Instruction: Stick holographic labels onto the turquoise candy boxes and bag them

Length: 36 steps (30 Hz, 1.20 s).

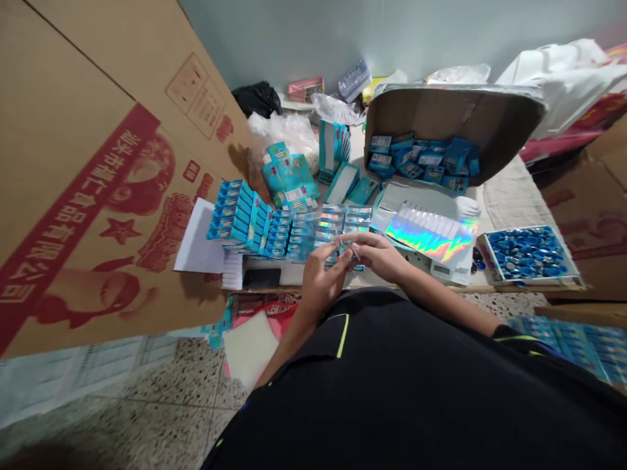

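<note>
My left hand [321, 284] and right hand [378, 256] both pinch a small shiny strip [349, 249] between them, its long axis slanting across my fingers; which way its end points is too small to tell. Beyond the right hand, a cardboard box [441, 111] holds teal cartons [416, 156]; farther right, a white tray [539, 282] holds blue round pieces [526, 253].

The left hand [321, 285] and right hand [378, 256] pinch a small shiny packet [347, 247] above the desk [294, 277], beside stacked blue cartons [240, 219].
</note>
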Available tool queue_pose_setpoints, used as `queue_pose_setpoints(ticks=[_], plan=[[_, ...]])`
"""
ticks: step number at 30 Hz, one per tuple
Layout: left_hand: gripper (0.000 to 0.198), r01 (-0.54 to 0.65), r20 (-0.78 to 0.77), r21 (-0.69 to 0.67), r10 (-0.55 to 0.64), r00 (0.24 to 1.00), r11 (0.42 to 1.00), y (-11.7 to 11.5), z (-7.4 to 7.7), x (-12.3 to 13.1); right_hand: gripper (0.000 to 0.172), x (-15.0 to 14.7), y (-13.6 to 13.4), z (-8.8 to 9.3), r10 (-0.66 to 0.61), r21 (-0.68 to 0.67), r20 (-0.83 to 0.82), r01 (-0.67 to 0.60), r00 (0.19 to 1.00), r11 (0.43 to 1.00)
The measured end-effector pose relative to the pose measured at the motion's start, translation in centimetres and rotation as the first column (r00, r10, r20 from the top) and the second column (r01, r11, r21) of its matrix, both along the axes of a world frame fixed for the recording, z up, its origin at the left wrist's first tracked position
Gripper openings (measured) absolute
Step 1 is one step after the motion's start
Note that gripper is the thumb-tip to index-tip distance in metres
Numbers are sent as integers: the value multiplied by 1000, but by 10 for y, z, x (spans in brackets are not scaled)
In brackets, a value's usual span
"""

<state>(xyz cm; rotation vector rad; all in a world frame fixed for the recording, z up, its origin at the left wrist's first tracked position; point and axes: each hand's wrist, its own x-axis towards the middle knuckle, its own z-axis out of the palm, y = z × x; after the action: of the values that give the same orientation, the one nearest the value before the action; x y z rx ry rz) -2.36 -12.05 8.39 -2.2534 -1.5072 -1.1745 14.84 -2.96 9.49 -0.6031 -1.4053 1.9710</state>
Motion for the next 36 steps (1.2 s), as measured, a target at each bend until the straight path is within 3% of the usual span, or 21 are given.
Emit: queue_pose_setpoints(ticks=[5,9,11,14,20,21,24,26,28,29,31,34,36], plan=[[36,100,45,-59,-98,994,993,2,4,3,53,-2,1,-2,57,-188,-8,-58,998,980],[38,111,17,-101,-110,994,989,10,3,14,72,1,-7,-4,52,-496,-137,-114,989,861],[46,105,-3,-96,-105,994,990,12,1,21,71,5,-7,-5,1,-547,-170,-95,985,832],[35,108,-4,-89,-109,994,990,11,-2,31,62,10,-4,-7,3,-544,-223,-127,975,829],[32,272,38,-21,-271,962,962,-3,-1,43,45,10,8,-13,-31,-596,-285,-152,958,788],[32,306,34,-15,-305,952,952,-5,0,45,45,11,11,-12,-47,-590,-271,-127,962,797],[27,379,-3,7,-379,925,925,-7,2,51,46,16,24,-7,-114,-440,-201,14,973,898],[23,361,-9,-3,-361,933,933,-8,2,56,50,23,33,-1,-89,-263,-156,46,984,964],[24,320,0,-31,-320,947,947,-13,3,60,55,28,41,5,-43,29,-47,45,998,999],[25,285,12,-15,-285,958,958,-17,5,61,54,30,44,7,-52,190,20,48,998,981],[20,148,39,89,-152,988,985,-25,13,61,47,32,46,9,-103,504,133,22,986,863],[24,-131,33,176,127,991,976,-33,40,54,35,27,42,4,-12,794,240,-189,971,578],[30,-177,-50,34,179,983,984,-31,62,45,29,19,34,-5,90,862,307,-317,947,395]])
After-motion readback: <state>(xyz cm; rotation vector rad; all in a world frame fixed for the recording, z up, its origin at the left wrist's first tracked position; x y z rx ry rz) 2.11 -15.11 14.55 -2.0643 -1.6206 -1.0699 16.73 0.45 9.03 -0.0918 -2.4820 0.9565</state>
